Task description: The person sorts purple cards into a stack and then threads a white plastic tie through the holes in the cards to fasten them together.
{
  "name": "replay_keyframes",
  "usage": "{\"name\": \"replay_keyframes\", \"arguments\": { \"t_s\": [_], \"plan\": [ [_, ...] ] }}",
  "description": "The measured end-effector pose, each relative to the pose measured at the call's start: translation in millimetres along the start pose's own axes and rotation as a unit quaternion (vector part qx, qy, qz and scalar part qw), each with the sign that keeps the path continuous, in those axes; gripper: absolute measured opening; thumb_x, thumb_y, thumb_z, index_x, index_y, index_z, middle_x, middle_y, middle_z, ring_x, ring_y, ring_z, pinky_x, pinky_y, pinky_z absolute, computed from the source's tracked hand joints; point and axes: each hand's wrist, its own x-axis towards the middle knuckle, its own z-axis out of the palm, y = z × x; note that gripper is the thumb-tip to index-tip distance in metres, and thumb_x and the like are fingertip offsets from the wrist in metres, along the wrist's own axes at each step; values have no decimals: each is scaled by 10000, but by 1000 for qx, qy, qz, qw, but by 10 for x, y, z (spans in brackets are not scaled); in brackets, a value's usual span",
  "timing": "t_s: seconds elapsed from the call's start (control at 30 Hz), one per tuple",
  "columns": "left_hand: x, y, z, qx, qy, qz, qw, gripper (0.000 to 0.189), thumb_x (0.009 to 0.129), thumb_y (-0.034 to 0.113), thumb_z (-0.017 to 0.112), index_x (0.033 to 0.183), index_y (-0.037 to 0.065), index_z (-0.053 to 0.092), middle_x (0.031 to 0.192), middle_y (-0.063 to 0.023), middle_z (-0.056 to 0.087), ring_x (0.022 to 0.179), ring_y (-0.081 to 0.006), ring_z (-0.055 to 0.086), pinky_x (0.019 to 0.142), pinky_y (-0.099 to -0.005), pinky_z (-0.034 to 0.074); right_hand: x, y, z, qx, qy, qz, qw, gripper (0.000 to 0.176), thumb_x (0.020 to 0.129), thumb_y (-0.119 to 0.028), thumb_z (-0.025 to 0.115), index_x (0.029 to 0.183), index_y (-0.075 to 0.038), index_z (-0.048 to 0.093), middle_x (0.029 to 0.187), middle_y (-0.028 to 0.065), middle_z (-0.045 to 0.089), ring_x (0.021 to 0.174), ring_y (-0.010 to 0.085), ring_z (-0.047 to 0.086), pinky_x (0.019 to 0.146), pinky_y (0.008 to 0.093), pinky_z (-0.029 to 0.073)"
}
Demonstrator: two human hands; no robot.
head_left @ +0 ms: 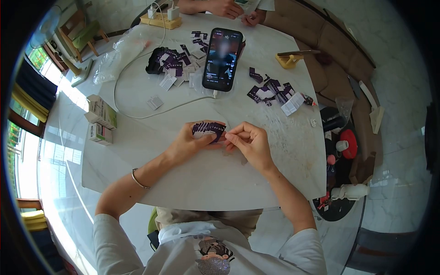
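Above the white table, my left hand [191,141] grips a fanned stack of dark purple printed cards [208,129], its thumb pressed across their front. My right hand [250,142] is beside the stack, thumb and fingertips pinched together at its right edge; whatever lies between them is too small to make out. A loose pile of purple and white cards [176,62] lies at the back left of the table. Another purple and white pile [275,91] is at the right. A phone [223,59] with a lit screen stands upright beyond my hands.
A white cable [137,117] loops across the table [165,183] to the phone. Two small boxes [101,120] stand at the left edge. A yellow power strip [160,20] and clear plastic [120,52] lie at the back. Another person's hands [229,9] are across the table.
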Motion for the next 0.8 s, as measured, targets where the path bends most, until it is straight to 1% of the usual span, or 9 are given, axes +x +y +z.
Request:
{"name": "replay_keyframes", "arguments": {
  "t_s": [0.1, 0.2, 0.4, 0.5, 0.57, 0.6, 0.7, 0.77, 0.8],
  "plan": [
    [-8, -7, 36, 65, 21, 26, 997, 270, 931, -17, 570, 1191, -72, 613, 1067, -130, 677, 961, -155, 655, 878, -285, 593, -17, -22, 10, 0, -1, 6, 1000, 126, 930, -68, 651, 866, 32, 606, 731, 120, 711, 635, 134, 693, 581, 249, 566],
    [16, -94, 48, 29, 41, 39, 998, 221, 920, -9, 620, 1134, -50, 650, 1071, -110, 683, 932, -159, 667, 865, -298, 600, -28, -39, 17, -3, -2, 16, 1000, 121, 925, -42, 639, 843, 30, 587, 717, 127, 708, 635, 144, 699, 585, 258, 578],
    [18, -97, 65, 67, 64, 44, 995, 197, 900, -20, 649, 1093, -62, 653, 1065, -109, 683, 917, -147, 666, 815, -275, 615, -40, -55, 17, -16, 1, 26, 1000, 101, 915, -12, 622, 834, 32, 582, 694, 127, 704, 630, 149, 701, 580, 260, 579],
    [5, -105, 95, 108, 77, 57, 990, 195, 899, -18, 651, 1090, -59, 657, 1040, -99, 693, 894, -141, 671, 799, -261, 610, -42, -56, 19, -17, 3, 28, 999, 106, 916, -14, 624, 830, 30, 579, 689, 127, 703, 625, 147, 699, 580, 259, 577],
    [-6, -123, 75, 174, 77, 64, 980, 198, 891, -16, 659, 1085, -59, 659, 1008, -97, 700, 873, -135, 673, 784, -256, 606, -39, -55, 20, -13, 5, 26, 1000, 122, 918, -24, 635, 826, 29, 576, 693, 130, 705, 621, 145, 698, 583, 256, 577],
    [-11, -130, 67, 207, 77, 67, 973, 200, 888, -15, 662, 1083, -59, 660, 992, -96, 704, 862, -133, 674, 777, -254, 603, -40, -63, 25, -9, 12, 26, 1000, 120, 919, -34, 643, 839, 33, 583, 698, 133, 707, 624, 145, 698, 585, 255, 575],
    [-34, -143, 85, 269, 77, 138, 950, 215, 844, 23, 695, 1056, -13, 681, 837, -106, 719, 747, -131, 687, 679, -277, 545, -40, -102, 48, 11, 26, 29, 999, 124, 920, -60, 666, 889, 43, 605, 714, 141, 712, 637, 146, 699, 589, 248, 570],
    [-84, -13, 133, 293, 65, 111, 947, 210, 837, 15, 689, 1045, -11, 679, 849, -121, 720, 744, -170, 697, 693, -290, 548, -40, -112, 43, 31, 24, 37, 999, 137, 918, -74, 677, 931, 50, 621, 727, 148, 715, 651, 146, 702, 590, 242, 564],
    [-99, 31, 150, 305, 58, 98, 945, 208, 834, 11, 686, 1040, -9, 677, 856, -129, 720, 742, -190, 703, 701, -297, 549, -34, -104, 27, 32, 2, 46, 998, 143, 921, -80, 675, 948, 50, 625, 725, 146, 714, 653, 145, 702, 587, 242, 561]
  ]
}}
